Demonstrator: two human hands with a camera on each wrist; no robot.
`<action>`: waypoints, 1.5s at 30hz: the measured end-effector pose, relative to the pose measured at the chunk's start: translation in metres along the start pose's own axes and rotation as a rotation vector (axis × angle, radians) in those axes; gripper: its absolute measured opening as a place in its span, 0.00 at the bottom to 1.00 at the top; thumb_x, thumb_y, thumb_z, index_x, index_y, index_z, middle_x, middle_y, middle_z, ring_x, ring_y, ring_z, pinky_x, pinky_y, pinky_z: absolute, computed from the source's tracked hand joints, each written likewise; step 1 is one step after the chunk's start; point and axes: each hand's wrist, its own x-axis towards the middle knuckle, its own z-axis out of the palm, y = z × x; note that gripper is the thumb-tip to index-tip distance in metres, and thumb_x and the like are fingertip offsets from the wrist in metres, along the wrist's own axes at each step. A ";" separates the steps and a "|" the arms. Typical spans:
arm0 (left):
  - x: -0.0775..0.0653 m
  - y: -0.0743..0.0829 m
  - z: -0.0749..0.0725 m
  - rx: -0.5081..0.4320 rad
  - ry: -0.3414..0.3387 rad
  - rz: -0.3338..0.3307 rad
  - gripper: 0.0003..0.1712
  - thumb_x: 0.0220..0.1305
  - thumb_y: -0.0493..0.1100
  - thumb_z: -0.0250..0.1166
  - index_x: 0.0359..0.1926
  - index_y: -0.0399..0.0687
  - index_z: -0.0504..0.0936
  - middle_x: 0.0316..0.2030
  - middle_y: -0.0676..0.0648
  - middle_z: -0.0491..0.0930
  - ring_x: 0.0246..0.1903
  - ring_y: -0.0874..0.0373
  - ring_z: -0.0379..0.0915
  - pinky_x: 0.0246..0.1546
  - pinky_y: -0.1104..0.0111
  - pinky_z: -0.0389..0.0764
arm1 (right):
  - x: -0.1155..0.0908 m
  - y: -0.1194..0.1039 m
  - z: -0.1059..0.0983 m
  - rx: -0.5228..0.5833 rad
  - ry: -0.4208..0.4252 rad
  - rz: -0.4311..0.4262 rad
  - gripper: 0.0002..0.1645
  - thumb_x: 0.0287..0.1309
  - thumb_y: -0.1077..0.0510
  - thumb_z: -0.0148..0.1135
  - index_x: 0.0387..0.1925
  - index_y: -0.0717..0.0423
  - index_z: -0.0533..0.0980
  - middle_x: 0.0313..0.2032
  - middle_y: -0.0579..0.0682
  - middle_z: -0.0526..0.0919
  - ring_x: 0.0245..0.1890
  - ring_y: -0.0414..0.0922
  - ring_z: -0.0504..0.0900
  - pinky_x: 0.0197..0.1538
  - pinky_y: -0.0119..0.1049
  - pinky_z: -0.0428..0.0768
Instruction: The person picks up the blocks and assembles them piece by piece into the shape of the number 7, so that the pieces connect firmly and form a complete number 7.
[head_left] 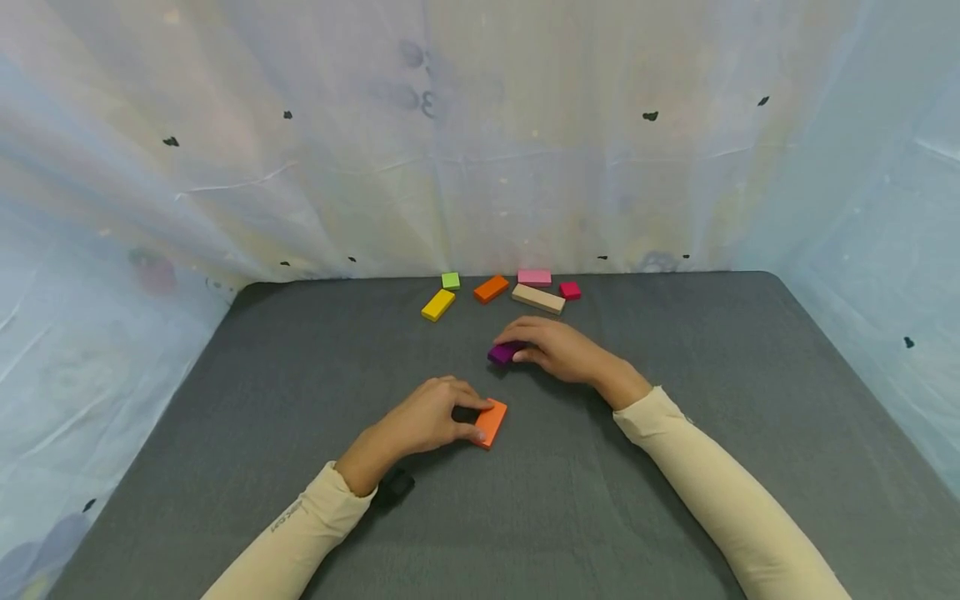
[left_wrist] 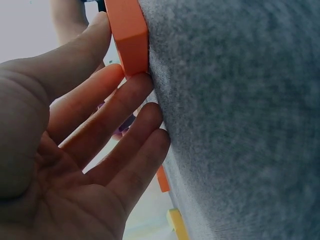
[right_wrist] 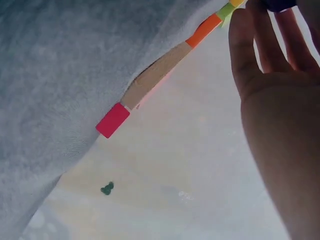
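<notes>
My left hand (head_left: 429,417) pinches a flat orange block (head_left: 492,423) between thumb and fingertips, and the block lies on the grey cloth. In the left wrist view this orange block (left_wrist: 131,37) stands between the thumb and the index finger, while the other fingers are spread near the cloth. Farther back and to the right, my right hand (head_left: 561,350) holds a purple block (head_left: 501,354) by its fingertips, just above the cloth with a shadow beneath. Only part of the purple block (right_wrist: 280,4) shows at the top of the right wrist view.
Along the far edge of the grey table (head_left: 300,358) lie a lime green block (head_left: 450,281), a yellow block (head_left: 438,305), a darker orange block (head_left: 491,289), a pink block (head_left: 534,277), a beige block (head_left: 538,298) and a red block (head_left: 570,291). A pale curtain (head_left: 480,167) hangs behind.
</notes>
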 end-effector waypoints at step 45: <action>0.001 0.003 -0.001 -0.021 -0.026 -0.069 0.29 0.56 0.55 0.74 0.58 0.55 0.84 0.53 0.50 0.85 0.56 0.53 0.77 0.62 0.53 0.73 | -0.017 -0.023 0.009 -0.112 -0.065 -0.085 0.20 0.65 0.58 0.64 0.58 0.45 0.79 0.59 0.44 0.80 0.60 0.45 0.78 0.64 0.47 0.76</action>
